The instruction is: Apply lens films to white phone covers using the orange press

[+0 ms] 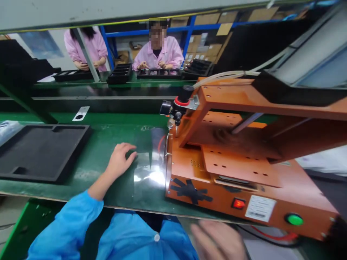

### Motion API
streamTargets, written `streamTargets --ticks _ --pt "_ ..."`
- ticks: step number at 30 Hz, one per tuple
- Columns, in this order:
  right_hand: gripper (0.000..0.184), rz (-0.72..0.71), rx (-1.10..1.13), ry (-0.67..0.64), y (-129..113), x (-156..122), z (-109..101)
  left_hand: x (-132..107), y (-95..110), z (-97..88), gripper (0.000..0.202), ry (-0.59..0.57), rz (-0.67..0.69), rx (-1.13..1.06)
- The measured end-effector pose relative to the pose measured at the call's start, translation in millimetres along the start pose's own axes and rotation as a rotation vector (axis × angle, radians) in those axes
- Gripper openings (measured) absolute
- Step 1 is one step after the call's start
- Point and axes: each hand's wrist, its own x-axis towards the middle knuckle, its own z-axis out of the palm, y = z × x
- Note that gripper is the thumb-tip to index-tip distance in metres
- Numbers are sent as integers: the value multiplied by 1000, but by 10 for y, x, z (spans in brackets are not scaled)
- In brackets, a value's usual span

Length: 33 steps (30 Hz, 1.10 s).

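My left hand (121,159) rests over the green bench, thumb and fingers apart, with nothing between them. Just right of its fingertips lies a clear plastic sheet (142,171), glossy with reflections. Low in the view, my right hand (219,238) is smeared by motion in front of the bench edge, below the orange press machine (184,162); its fingers cannot be made out clearly. The machine's front carries a lit red switch (239,204), a green button (294,219), a white label (260,208) and strips of black tape (191,190).
A black foam tray (38,151) lies at the left on the bench (108,202). Farther back is a white card with a black circle (81,113). A pressure regulator (182,103) juts from the machine's left side. Two people in pink work across the bench, beside black trays (120,73).
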Motion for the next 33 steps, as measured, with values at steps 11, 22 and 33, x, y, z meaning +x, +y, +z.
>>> streamTargets --ticks 11,22,33 --pt "28 -140 82 -224 -655 997 862 -187 -268 46 58 -276 66 89" --pt "24 63 -105 -271 -369 1637 1589 -495 -133 200 34 -47 -89 -177" --pt "13 88 -215 -265 -246 1521 1812 -470 -115 138 10 -87 -131 -311"
